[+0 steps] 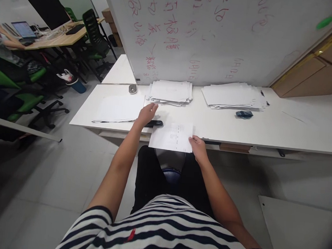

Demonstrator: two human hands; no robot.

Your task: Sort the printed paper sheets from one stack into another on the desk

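Printed sheets of paper (169, 137) stick out over the front edge of the white desk (222, 126). My right hand (198, 147) pinches them at their right edge, thumb on top. Just above a black object that looks like a stapler (157, 123) is my left hand (147, 114), its fingers somewhat bent and apart with nothing visible in them. The far end of that black object lies beside the printed sheets' upper left corner. Further left a flat pile of paper (118, 108) lies on the desk. Behind my left hand rises a thicker paper stack (171, 91).
Another large paper stack (232, 95) sits back right, with a small dark blue item (244, 114) in front. A small round-cornered silvery object (132, 88) lies back left. A whiteboard (206, 36) stands behind the desk; cardboard boxes (314, 68) lean at right. A co-worker's arm (14, 43) shows far left.
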